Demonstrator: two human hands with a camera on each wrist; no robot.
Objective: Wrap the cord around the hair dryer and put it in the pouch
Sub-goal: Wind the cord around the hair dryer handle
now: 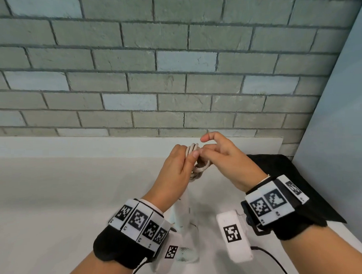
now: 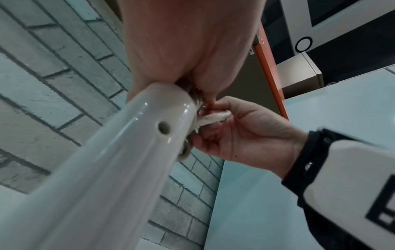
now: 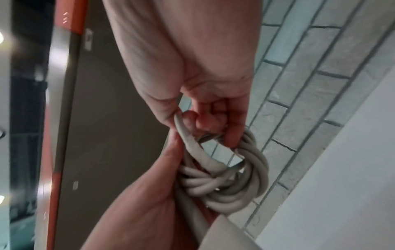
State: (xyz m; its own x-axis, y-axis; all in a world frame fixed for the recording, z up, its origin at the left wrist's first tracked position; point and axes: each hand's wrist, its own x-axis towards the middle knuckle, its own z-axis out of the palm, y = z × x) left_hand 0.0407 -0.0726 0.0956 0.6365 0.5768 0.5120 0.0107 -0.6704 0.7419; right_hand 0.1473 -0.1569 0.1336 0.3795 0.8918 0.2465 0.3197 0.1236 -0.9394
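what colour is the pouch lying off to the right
Black. The pouch shows best in the head view, lying flat on the white counter behind the right wrist.

white hair dryer (image 1: 186, 208), off-white cord (image 3: 224, 182), black pouch (image 1: 290, 178), grey-blue brick wall (image 1: 132, 66)

Even, diffuse light, head view sharp, brick wall (image 1: 133, 77) lines bowed toward the edges. Both wrist views dim and soft; glare streaks on the hair dryer (image 2: 119, 152) handle. Bright blurred lamps at 9 o'clock in the right wrist view
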